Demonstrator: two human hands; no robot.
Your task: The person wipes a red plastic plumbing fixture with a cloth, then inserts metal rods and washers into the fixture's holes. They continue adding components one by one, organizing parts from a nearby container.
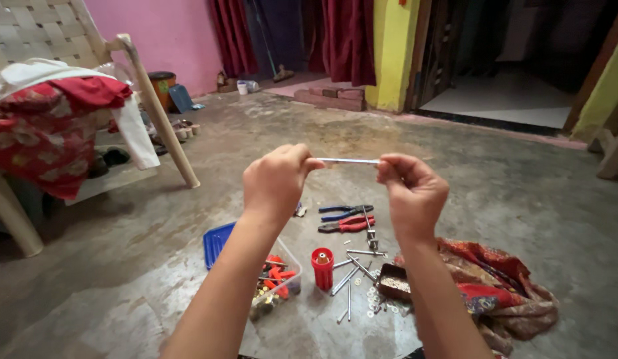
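Single head view, angled down-forward, close over floor [521, 199].

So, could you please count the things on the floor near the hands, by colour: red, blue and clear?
Red: 2, the red cylinder and the red-handled pliers
Blue: 2, the blue-handled pliers and the blue lid
Clear: 1, the plastic box
Total: 5
The loose bolts and washers are too many and too small to count.
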